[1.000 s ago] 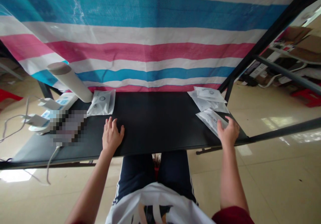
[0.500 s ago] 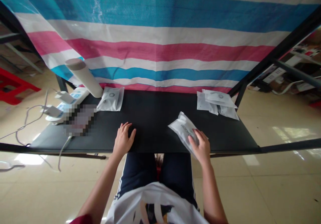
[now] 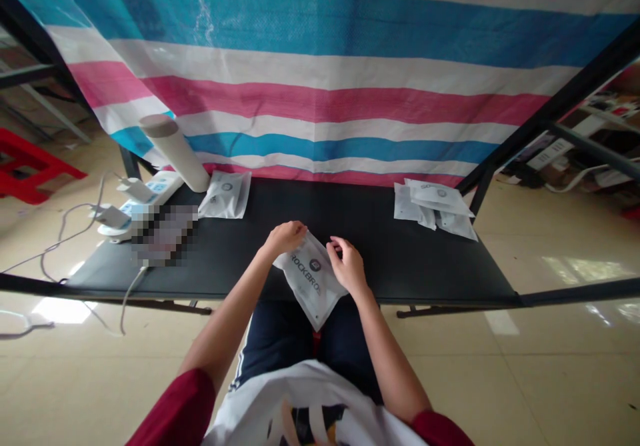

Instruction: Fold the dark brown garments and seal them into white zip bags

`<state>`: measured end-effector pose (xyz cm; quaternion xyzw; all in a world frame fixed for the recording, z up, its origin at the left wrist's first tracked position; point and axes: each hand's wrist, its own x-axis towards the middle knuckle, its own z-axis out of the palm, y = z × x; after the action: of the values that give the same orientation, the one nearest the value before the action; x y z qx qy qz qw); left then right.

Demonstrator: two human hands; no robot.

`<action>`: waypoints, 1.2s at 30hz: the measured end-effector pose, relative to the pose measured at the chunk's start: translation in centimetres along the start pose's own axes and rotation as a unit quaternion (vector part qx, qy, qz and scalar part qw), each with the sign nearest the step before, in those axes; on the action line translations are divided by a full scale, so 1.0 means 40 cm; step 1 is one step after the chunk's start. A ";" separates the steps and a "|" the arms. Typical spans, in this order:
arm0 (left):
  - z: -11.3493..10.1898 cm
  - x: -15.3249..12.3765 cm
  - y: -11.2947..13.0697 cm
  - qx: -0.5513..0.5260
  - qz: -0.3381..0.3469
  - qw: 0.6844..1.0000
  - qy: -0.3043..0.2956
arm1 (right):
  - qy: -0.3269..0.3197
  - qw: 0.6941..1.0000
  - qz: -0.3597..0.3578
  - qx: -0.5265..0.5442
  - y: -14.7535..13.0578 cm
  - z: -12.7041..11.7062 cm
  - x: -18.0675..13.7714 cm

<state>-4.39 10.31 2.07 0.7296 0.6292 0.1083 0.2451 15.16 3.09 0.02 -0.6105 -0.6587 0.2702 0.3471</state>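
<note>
A white frosted plastic pouch (image 3: 311, 276) with dark "ROCKBROS" lettering lies in front of me, tilted, one corner hanging past the table's front edge. My left hand (image 3: 287, 238) is closed on its upper left edge, and the fingers hide that part. At the right edge of the pouch is my right hand (image 3: 349, 266), with fingers curved and a gap between thumb and forefinger. Whether its fingertips touch the plastic is hard to make out.
Several similar pouches (image 3: 435, 203) lie stacked at the back right of the black table (image 3: 425, 266). Another pouch (image 3: 227, 194) rests at back left, beside a white bottle (image 3: 177, 156). A power strip (image 3: 165, 183) with chargers, a pixelated object and cables are farther left. A striped sheet (image 3: 315, 106) hangs behind.
The pouch has moved left to the middle and turned, its lettering now facing me. My left hand has come right and taken hold of it; my right hand has moved left and loosened its grip.
</note>
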 end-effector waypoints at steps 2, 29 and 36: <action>0.015 0.013 0.004 -0.010 0.000 1.000 0.008 | -0.052 0.997 0.032 0.044 0.009 0.017 0.076; -0.015 0.160 0.031 -0.077 0.014 0.996 0.042 | -0.092 0.948 0.176 0.250 0.078 -0.006 -0.155; 0.011 0.089 0.111 0.010 0.091 0.979 0.181 | -0.073 0.926 0.203 0.309 0.075 -0.025 -0.164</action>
<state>0.32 13.26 3.35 0.7545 0.5954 0.2536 0.1090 17.89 -3.16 -2.57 -0.5722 -0.4280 0.5686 0.4075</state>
